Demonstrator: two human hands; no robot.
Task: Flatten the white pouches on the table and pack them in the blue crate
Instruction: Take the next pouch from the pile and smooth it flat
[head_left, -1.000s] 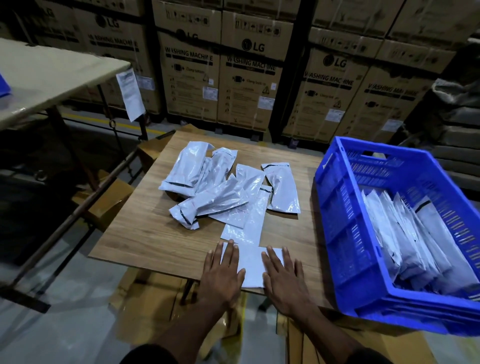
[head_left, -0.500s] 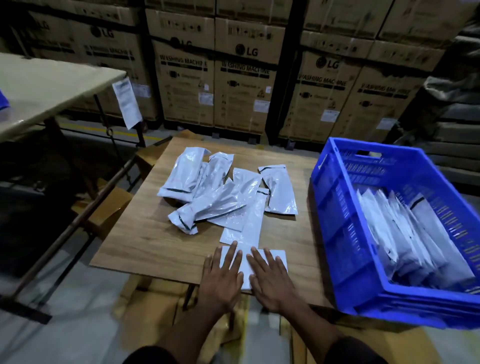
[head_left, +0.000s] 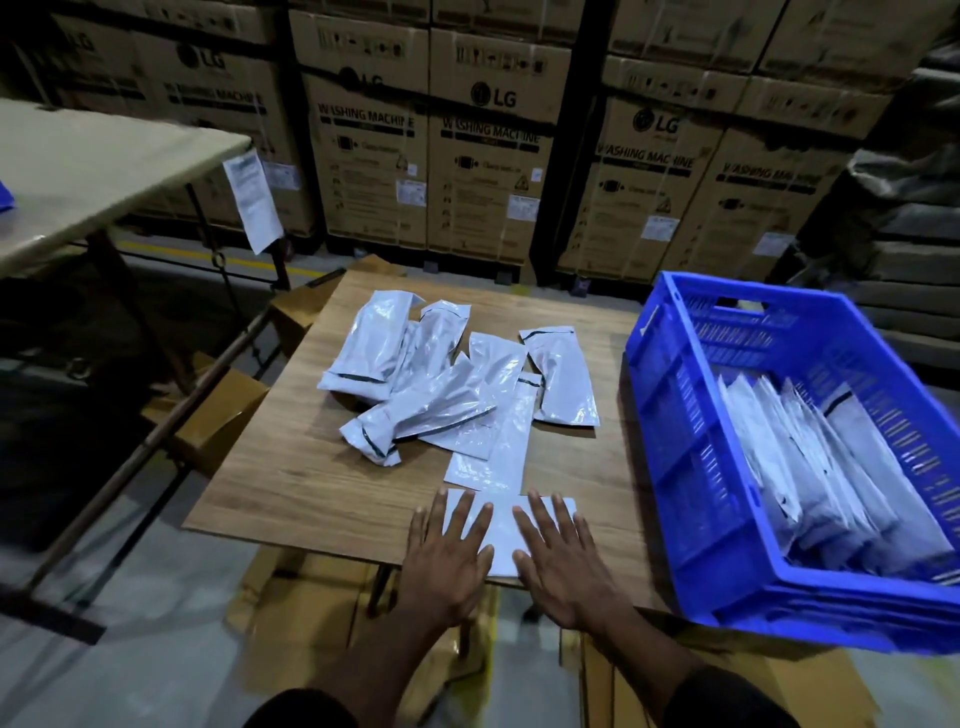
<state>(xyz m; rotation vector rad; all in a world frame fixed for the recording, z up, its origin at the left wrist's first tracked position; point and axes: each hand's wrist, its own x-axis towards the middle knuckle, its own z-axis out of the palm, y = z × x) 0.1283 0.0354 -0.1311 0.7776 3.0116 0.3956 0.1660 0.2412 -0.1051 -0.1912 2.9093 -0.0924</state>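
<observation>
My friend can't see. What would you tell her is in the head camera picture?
Two flat hands, left and right, press a white pouch on a wooden table. More pouches lie piled behind it, and a blue crate on the right holds packed pouches.

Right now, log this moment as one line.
step: flattening | hands: left hand, right hand pressing flat white plastic pouch | wooden table | blue plastic crate: partly filled
</observation>
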